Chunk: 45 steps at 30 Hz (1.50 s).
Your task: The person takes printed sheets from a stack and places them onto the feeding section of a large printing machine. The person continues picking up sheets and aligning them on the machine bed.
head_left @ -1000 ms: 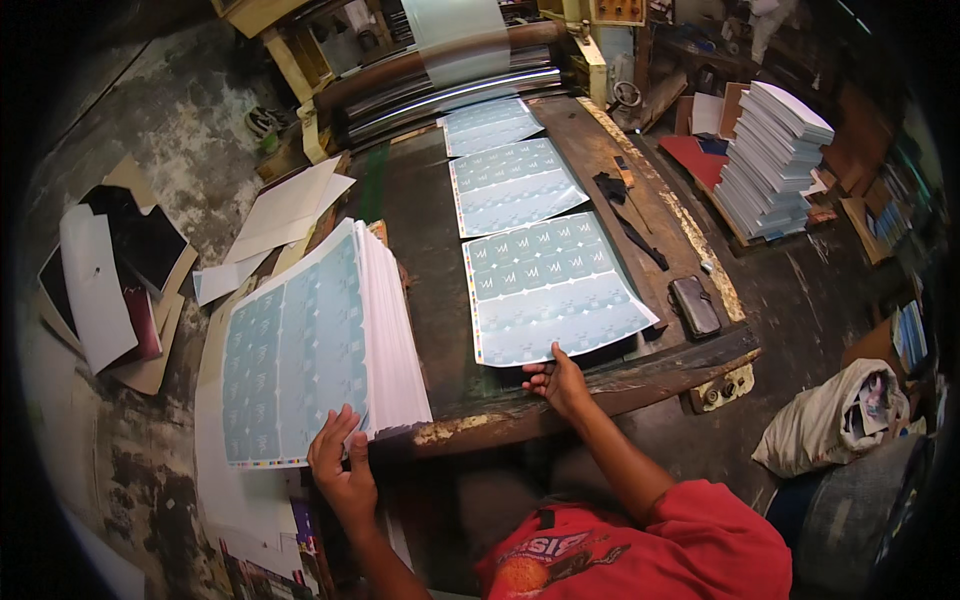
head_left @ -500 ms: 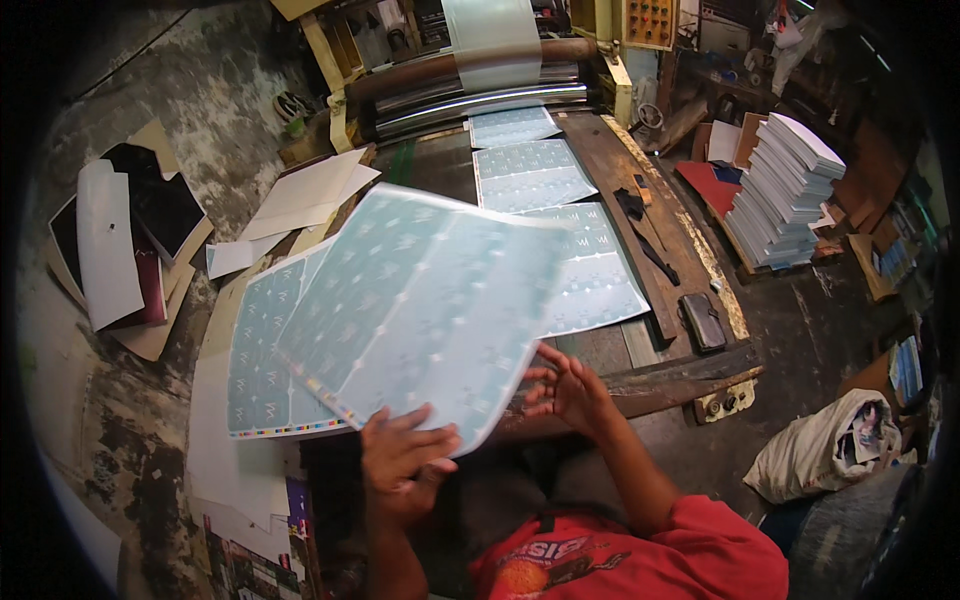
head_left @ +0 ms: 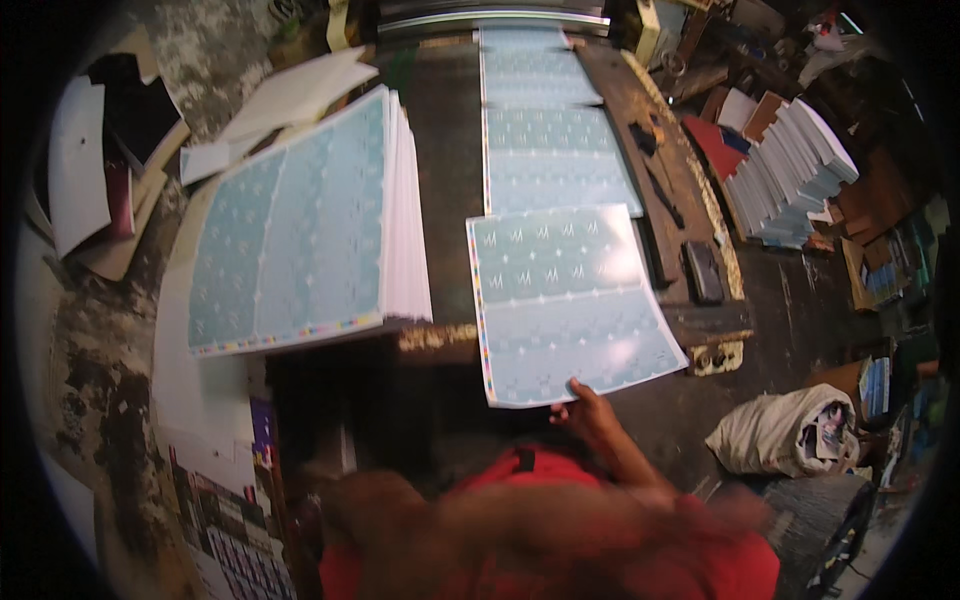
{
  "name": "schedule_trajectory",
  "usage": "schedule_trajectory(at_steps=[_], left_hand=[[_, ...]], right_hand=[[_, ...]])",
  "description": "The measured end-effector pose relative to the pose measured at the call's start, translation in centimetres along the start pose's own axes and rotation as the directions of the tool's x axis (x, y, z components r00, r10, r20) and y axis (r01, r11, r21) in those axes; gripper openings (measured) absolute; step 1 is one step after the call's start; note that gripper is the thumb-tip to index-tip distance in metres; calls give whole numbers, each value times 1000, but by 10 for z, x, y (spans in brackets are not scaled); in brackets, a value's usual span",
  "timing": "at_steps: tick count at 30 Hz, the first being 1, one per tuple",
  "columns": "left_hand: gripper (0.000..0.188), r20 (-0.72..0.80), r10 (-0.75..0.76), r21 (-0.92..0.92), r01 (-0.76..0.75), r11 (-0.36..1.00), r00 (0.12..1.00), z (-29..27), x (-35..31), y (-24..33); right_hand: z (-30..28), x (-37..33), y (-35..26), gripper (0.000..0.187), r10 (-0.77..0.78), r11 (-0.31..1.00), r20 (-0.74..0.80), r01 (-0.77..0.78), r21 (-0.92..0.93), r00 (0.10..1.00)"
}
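at nine o'clock the stack (head_left: 300, 215) of printed teal sheets lies flat on the bench (head_left: 440, 200), its top no longer lifted as it was half a second ago. the left hand (head_left: 400, 510), which gripped the raised sheet then, is now a blur crossing the red shirt at six o'clock; whether it is open or closed cannot be told. the sheet (head_left: 565, 300) now lies right of centre, its far edge overlapping the row of sheets (head_left: 545, 130) running toward twelve o'clock. the right hand (head_left: 590, 410) pinches its near edge at five o'clock. judging by this, one sheet has passed from the stack to the feed line and is nearly placed.
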<state>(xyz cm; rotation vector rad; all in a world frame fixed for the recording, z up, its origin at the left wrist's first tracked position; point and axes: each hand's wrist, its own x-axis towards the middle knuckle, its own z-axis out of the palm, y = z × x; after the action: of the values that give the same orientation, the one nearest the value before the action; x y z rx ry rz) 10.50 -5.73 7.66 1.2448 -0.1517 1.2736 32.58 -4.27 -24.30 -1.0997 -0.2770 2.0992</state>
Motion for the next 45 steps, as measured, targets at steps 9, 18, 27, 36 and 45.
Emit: schedule_trajectory(at_steps=[9,18,27,36,45], left_hand=[[89,80,-163,309,131,942,983,10,0,2],[72,-411,100,762,402,-508,906,-104,-52,38],[22,-377,343,735,503,-456,861,-133,-80,23],[32,-435,518,734,623,-270,737,-138,-71,11],[23,-386,531,723,605,-334,754,-140,-78,7]], right_hand=[[21,8,-17,48,-67,998,41,67,1,997],[26,57,-49,56,-159,982,53,152,112,986],[75,64,-47,54,-343,921,-210,371,115,916],[201,-136,-118,88,-425,728,873,663,174,237],[265,-103,-183,102,135,461,900,830,312,-414]])
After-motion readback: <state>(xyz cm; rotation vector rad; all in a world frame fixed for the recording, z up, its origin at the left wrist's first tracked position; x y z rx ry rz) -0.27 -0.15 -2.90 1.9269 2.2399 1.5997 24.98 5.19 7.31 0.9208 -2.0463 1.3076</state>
